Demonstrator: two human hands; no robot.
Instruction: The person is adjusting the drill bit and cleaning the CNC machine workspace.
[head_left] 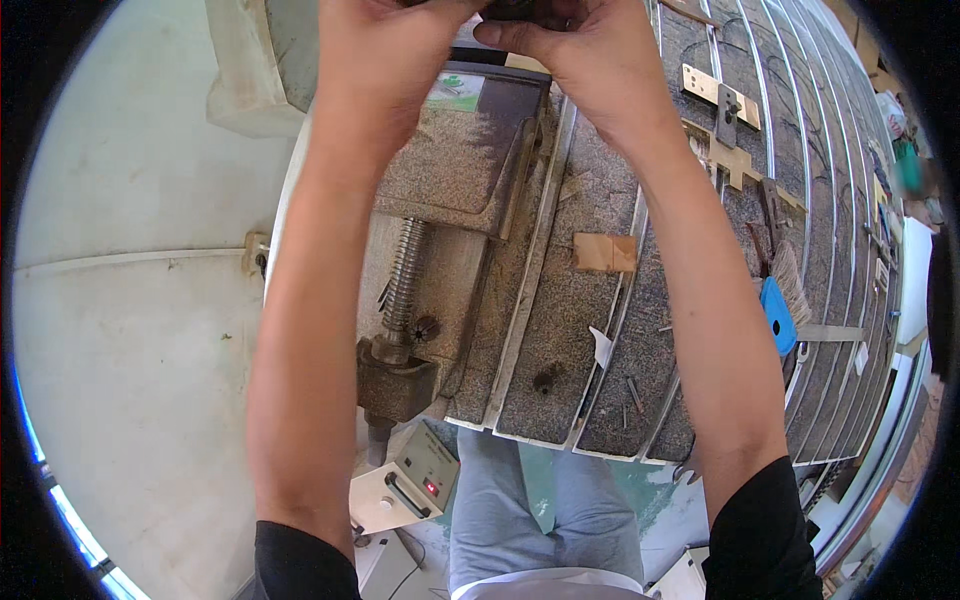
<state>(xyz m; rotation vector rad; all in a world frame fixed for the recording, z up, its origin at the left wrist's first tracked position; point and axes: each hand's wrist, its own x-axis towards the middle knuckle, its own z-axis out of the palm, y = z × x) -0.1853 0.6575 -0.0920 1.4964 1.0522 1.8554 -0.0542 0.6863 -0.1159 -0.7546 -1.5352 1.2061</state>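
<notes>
Both my arms reach up to the far edge of the view, where my hands are partly cut off. My left hand (400,40) and my right hand (590,45) come together at a dark object (525,10), mostly out of view, so its kind cannot be made out. The right thumb is bent toward it and the fingers curl around it; the left fingers close in from the other side. Below my hands lies a machine vise (455,150), dusted with metal chips, its threaded screw (407,270) pointing toward me.
The vise sits on a slotted machine table (540,405) strewn with chips. A brown paper piece (604,252), a drilled brass plate (699,84) under a clamp, a blue piece (776,316) and a brush (789,280) lie there. A control box (415,470) stands below.
</notes>
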